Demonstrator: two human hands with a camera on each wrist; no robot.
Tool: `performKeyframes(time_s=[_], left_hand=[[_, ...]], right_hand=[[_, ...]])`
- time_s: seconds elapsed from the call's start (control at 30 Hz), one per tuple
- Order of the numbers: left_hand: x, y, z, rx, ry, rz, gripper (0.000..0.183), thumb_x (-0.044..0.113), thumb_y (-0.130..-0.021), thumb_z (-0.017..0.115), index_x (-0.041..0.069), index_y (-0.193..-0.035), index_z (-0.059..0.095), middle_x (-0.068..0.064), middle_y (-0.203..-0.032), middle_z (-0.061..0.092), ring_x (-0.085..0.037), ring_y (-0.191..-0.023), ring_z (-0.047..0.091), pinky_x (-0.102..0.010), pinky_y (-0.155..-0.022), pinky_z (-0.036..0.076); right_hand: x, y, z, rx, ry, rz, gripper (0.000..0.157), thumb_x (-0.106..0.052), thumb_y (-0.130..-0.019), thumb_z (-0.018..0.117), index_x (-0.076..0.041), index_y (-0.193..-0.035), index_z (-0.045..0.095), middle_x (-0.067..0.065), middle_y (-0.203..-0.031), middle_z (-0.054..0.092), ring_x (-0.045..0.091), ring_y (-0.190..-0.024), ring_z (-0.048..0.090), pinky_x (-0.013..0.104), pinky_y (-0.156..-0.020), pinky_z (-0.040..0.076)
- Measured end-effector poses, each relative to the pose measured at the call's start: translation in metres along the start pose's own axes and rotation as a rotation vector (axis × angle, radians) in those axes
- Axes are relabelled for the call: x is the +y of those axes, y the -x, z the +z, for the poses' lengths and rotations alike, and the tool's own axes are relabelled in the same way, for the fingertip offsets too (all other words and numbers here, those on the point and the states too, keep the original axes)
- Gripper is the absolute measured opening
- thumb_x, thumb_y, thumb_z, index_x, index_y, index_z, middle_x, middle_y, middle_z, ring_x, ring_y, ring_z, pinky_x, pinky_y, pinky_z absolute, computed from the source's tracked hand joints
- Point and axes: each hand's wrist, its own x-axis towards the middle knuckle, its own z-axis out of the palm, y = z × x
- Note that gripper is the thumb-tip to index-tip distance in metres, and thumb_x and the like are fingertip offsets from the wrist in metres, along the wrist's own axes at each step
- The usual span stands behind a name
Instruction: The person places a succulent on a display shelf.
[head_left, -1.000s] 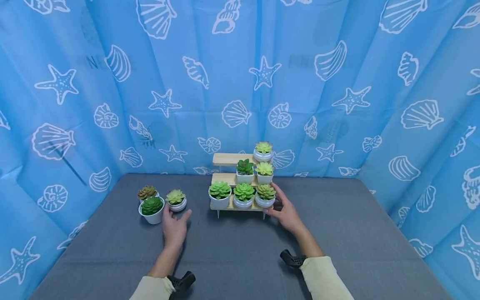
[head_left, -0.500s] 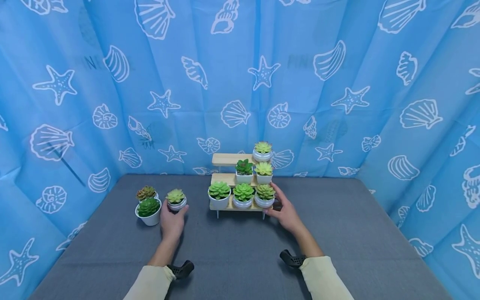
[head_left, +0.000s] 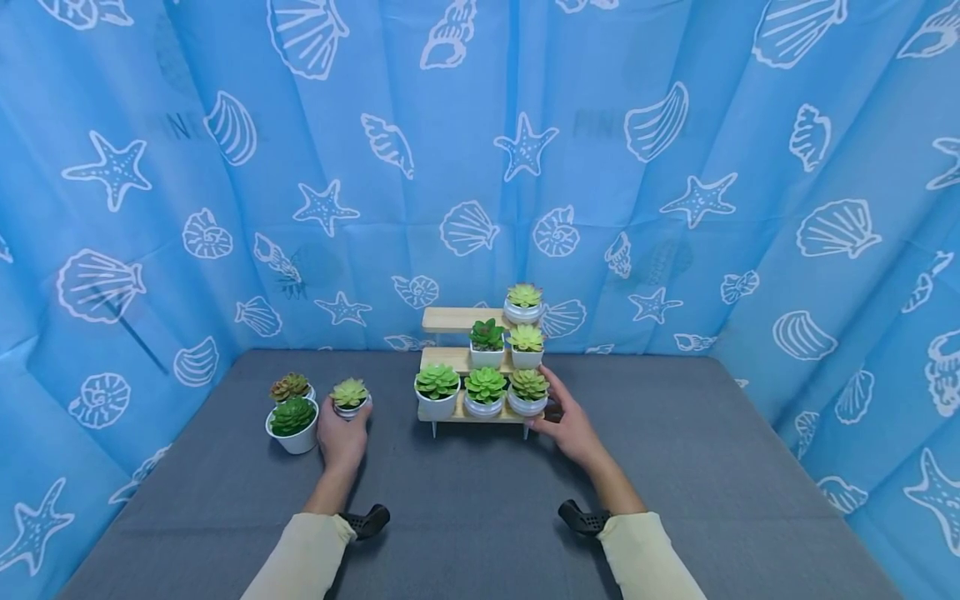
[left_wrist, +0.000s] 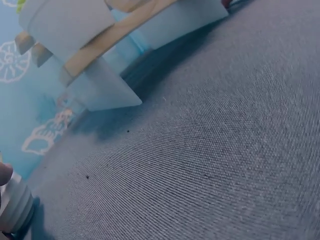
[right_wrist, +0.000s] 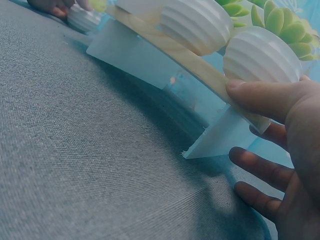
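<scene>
The pale-green succulent (head_left: 349, 394) is held by the left hand (head_left: 342, 437), its white ribbed pot encircled by curled fingers and thumb, on the left half of the tabletop (head_left: 465, 500). The plant's rosette is turned upward and its short vertical axis is kept roughly upright; whether the pot is lifted cannot be told. Just left of that hand, a dark-green succulent (head_left: 293, 416) is set upright, with a reddish-brown succulent (head_left: 290, 386) close behind it.

The wooden stand (head_left: 447, 357) is placed near the centre, toward the curtain (head_left: 465, 150). Its long axis is laid left to right, roughly parallel to the far table edge, and its three tiers are stepped upward toward the curtain. The right end of its lowest board is gripped by the right hand (head_left: 576, 427), with the thumb pressed on the front edge, a finger behind the end and the lower fingers spread loosely apart. Three potted plants are carried on the bottom tier, two on the middle, and one at the top's right end.
</scene>
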Motion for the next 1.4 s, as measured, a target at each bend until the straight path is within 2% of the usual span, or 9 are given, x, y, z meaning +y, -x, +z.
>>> performKeyframes(time_s=[0.33,0.53,0.67,0.97,1.1,1.4], left_hand=[[-0.005,-0.002,0.003,0.041,-0.034,-0.002,0.06,0.024,-0.075,0.066,0.004,-0.125,0.039,-0.014,-0.122,0.044,-0.028,-0.115,0.036,-0.041,-0.094,0.026],[-0.005,-0.001,0.001,0.037,-0.039,0.021,0.059,0.025,-0.073,0.068,0.003,-0.122,0.042,-0.014,-0.12,0.046,-0.028,-0.112,0.038,-0.042,-0.092,0.028],[-0.004,0.0,0.0,0.017,-0.02,0.015,0.061,0.027,-0.072,0.069,0.004,-0.122,0.043,-0.013,-0.119,0.047,-0.027,-0.111,0.04,-0.042,-0.091,0.031],[0.001,-0.004,-0.004,-0.088,0.06,-0.041,0.071,0.038,-0.072,0.067,0.009,-0.129,0.036,-0.011,-0.126,0.043,-0.025,-0.115,0.038,-0.041,-0.092,0.032],[0.009,-0.006,-0.009,-0.123,0.074,-0.013,0.074,0.041,-0.071,0.067,0.009,-0.13,0.035,-0.012,-0.125,0.042,-0.025,-0.114,0.039,-0.04,-0.09,0.035],[0.032,-0.011,-0.02,-0.141,0.12,0.053,0.07,0.038,-0.071,0.068,0.008,-0.127,0.04,-0.012,-0.119,0.047,-0.024,-0.107,0.045,-0.038,-0.082,0.043]], right_hand=[[-0.002,0.002,0.001,-0.012,-0.012,0.003,0.082,-0.021,-0.072,0.071,-0.032,-0.136,0.021,0.013,-0.127,0.04,0.032,-0.102,0.047,0.052,-0.08,0.038],[-0.023,0.006,-0.002,-0.032,-0.047,-0.009,0.08,-0.011,-0.074,0.068,-0.019,-0.138,0.021,0.02,-0.127,0.038,0.038,-0.101,0.045,0.056,-0.08,0.036],[-0.033,0.007,-0.002,-0.031,-0.049,0.012,0.08,-0.005,-0.074,0.067,-0.016,-0.138,0.02,0.02,-0.127,0.038,0.039,-0.102,0.045,0.057,-0.081,0.034],[-0.016,0.003,-0.002,-0.018,-0.042,0.023,0.082,-0.014,-0.072,0.07,-0.031,-0.136,0.022,0.013,-0.13,0.037,0.035,-0.103,0.045,0.054,-0.081,0.036],[-0.003,0.0,0.0,-0.009,-0.016,0.017,0.082,-0.021,-0.071,0.071,-0.038,-0.134,0.021,0.008,-0.13,0.038,0.03,-0.102,0.047,0.05,-0.081,0.038],[-0.002,0.001,0.001,-0.006,-0.008,0.021,0.083,-0.021,-0.071,0.071,-0.039,-0.134,0.02,0.007,-0.13,0.038,0.03,-0.103,0.047,0.049,-0.081,0.039]])
